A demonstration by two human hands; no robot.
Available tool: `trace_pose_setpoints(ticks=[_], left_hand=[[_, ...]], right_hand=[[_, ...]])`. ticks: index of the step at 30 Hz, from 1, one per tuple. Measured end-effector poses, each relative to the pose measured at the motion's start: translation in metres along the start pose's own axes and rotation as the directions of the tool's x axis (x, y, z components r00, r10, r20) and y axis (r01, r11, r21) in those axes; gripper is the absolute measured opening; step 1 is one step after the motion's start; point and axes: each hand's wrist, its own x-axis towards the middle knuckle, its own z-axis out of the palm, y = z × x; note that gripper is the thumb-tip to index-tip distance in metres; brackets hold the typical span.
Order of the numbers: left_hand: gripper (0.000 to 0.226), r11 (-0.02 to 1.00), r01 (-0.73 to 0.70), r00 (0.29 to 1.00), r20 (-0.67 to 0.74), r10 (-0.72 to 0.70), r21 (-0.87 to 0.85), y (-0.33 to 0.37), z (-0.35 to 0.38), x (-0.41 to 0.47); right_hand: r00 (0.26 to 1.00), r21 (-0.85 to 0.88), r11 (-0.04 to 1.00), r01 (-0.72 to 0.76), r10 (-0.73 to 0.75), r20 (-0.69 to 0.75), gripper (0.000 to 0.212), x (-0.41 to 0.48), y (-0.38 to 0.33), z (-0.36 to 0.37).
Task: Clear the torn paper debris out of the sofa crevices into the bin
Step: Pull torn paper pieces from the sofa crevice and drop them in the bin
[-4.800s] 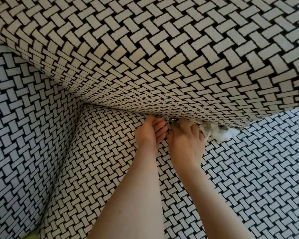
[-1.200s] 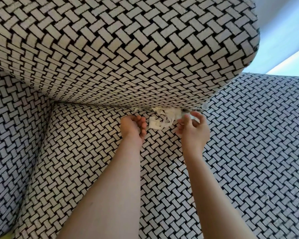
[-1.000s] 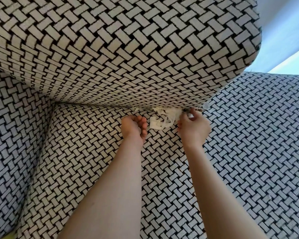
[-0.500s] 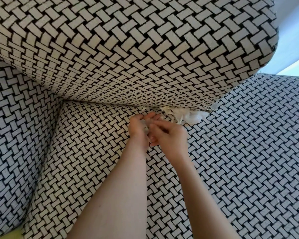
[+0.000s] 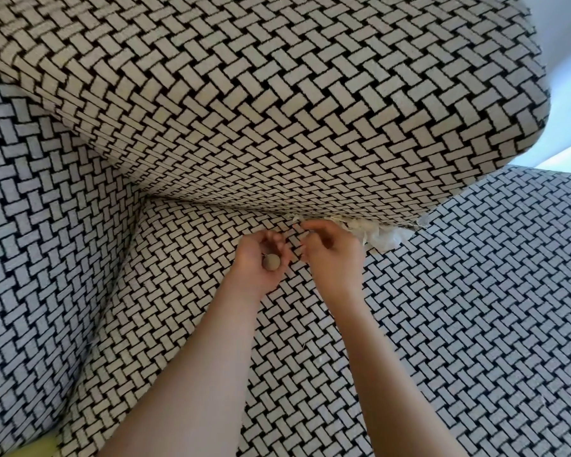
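Torn white paper debris point(image 5: 383, 238) pokes out of the crevice between the woven-pattern back cushion point(image 5: 277, 103) and the seat cushion point(image 5: 442, 324). A few thin shreds point(image 5: 298, 220) lie at the crevice further left. My right hand point(image 5: 332, 255) hovers just left of the pile, fingers curled and apart, index tip by the thin shreds, nothing visibly held. My left hand point(image 5: 259, 262) is beside it, palm up and loosely closed around a small beige wad of scraps point(image 5: 271, 261). No bin is in view.
The sofa armrest point(image 5: 40, 258) rises on the left and meets the seat in a corner. A yellow-green patch point(image 5: 30, 446) shows at the bottom left. A pale wall point(image 5: 567, 61) is visible beyond the cushion's right end.
My right hand pulled away from the crevice to my left hand, then parted from it and returned toward the crevice. The left hand turned palm up with scraps in it.
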Motion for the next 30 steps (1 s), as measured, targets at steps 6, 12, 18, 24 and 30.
trace_pose_setpoints(ticks=[6,12,18,24,30], left_hand=[[0.042,0.999,-0.013,0.995,-0.103,0.017,0.038,0.031,-0.026,-0.001],[0.042,0.988,-0.122,0.951,-0.274,0.143,0.093,0.024,-0.01,0.002],[0.03,0.992,-0.121,0.948,-0.293,0.124,0.026,0.025,-0.009,0.001],[0.04,0.994,-0.112,0.956,-0.273,0.111,0.011,0.024,-0.015,0.005],[0.043,0.991,-0.133,0.962,-0.238,0.137,0.031,0.021,-0.02,0.01]], right_hand=[[0.851,-0.556,0.662,0.503,-0.267,0.452,0.05,0.023,-0.012,0.038],[0.764,-0.74,0.225,0.634,-0.036,0.644,0.053,0.055,-0.009,0.07],[0.822,-0.802,0.413,0.431,0.188,0.538,0.032,0.076,-0.024,0.082],[0.816,-0.824,0.28,0.493,0.181,0.55,0.029,0.071,-0.03,0.077],[0.864,-0.877,0.124,0.465,0.151,0.48,0.027,0.065,-0.02,0.038]])
